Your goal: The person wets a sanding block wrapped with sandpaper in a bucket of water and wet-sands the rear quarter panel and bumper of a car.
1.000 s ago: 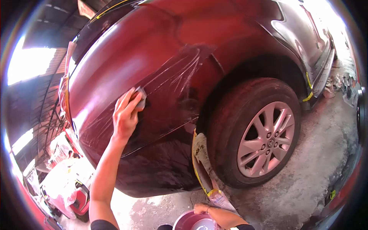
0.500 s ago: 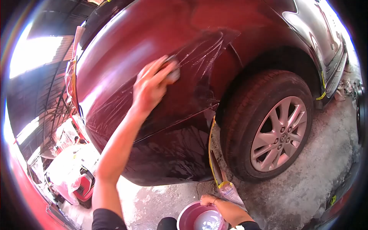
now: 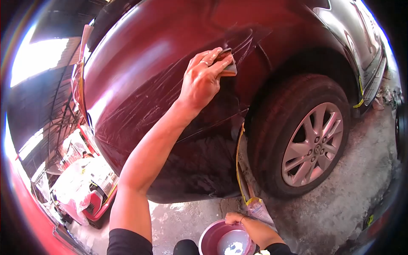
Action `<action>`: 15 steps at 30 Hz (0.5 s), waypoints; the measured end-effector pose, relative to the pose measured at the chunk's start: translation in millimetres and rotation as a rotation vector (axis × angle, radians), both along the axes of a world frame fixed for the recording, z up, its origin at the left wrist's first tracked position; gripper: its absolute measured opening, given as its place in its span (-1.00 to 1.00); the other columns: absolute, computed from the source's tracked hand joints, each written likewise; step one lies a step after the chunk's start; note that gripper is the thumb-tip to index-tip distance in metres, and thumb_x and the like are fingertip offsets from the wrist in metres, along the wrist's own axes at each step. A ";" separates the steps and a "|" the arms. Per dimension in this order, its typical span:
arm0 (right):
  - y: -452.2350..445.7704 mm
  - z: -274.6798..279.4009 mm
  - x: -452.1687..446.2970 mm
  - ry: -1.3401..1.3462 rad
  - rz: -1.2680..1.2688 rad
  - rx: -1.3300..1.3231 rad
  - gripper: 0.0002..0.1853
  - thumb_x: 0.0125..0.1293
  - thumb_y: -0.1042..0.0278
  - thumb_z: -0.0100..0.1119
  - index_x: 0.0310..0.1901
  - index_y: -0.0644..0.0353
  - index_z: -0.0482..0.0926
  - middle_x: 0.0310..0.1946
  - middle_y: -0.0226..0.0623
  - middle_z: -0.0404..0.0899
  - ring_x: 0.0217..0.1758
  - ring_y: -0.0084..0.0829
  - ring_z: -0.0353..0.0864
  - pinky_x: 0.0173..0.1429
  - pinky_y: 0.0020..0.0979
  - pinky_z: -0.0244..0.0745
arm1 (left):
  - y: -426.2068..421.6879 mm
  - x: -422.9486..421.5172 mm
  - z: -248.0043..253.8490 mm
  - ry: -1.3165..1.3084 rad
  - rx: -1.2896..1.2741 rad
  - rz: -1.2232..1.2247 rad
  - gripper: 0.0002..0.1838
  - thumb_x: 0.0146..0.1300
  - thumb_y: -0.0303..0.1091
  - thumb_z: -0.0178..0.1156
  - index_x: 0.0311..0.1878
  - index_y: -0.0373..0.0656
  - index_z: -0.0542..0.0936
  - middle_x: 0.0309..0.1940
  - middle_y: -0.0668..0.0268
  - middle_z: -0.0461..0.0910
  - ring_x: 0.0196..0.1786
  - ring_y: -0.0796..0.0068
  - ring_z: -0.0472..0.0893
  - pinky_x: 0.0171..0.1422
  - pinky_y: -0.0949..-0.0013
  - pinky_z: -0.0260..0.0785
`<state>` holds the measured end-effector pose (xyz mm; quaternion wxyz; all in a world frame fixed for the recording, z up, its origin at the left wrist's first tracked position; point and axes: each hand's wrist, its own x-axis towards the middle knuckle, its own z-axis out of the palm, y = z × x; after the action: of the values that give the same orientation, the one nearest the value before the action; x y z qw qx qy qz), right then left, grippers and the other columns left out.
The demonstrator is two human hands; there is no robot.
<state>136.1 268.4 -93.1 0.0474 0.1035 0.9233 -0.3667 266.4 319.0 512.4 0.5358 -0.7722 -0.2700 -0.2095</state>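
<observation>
My left hand [image 3: 202, 80] is closed around a small sanding block [image 3: 230, 70] with a dark edge and a grey and tan side. It holds the block against the wet, dark red rear panel [image 3: 157, 80] of a car, left of the wheel arch. Streaks of water run across the panel around the hand. Low in the view, my right hand [image 3: 233, 218] grips the rim of a pink basin [image 3: 204, 238]. Whitish, cloudy water [image 3: 231, 244] lies in the basin.
The car's rear wheel [image 3: 312, 144] stands right of the panel on a stained concrete floor [image 3: 340, 212]. Yellow masking tape [image 3: 238, 157] edges the wheel arch, with plastic sheeting [image 3: 260, 209] at its lower end. Another vehicle, partly covered [image 3: 83, 187], stands at the left.
My left hand has slid the block rightwards and slightly up along the panel, towards the wheel arch. My right hand stays on the basin's rim.
</observation>
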 end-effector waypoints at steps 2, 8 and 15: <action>-2.3 10.7 -3.2 -0.037 0.038 -0.007 -0.64 -0.05 0.21 0.16 -0.28 0.20 0.79 -0.29 0.05 0.74 -0.19 0.00 0.76 -0.13 -0.06 0.61 | -24.6 -3.7 4.0 0.072 -0.060 0.062 -0.43 -0.06 -0.64 0.36 0.11 -0.02 0.71 0.25 0.11 0.58 0.21 0.05 0.60 0.30 0.16 0.47; -5.5 17.5 5.5 0.010 0.088 0.058 -0.68 -0.08 0.23 0.18 -0.33 0.20 0.79 -0.33 0.04 0.74 -0.23 -0.01 0.76 -0.16 -0.05 0.60 | -83.4 -81.6 -23.8 0.030 -0.032 0.132 -0.31 -0.16 -0.72 0.28 0.16 -0.05 0.68 0.22 0.15 0.59 0.26 0.10 0.57 0.35 0.09 0.42; -4.3 21.7 11.8 -0.030 -0.011 -0.080 -0.74 -0.10 0.27 0.20 -0.42 0.20 0.78 -0.44 -0.01 0.72 -0.39 -0.11 0.74 -0.30 -0.12 0.58 | -44.2 -27.9 -21.1 0.062 -0.098 0.053 -0.39 -0.12 -0.69 0.31 0.11 -0.07 0.70 0.21 0.06 0.59 0.21 0.03 0.60 0.28 0.12 0.48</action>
<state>147.9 264.1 -71.4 0.0632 0.1120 0.9066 -0.4018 238.5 274.8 491.3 0.5105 -0.7963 -0.2835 -0.1577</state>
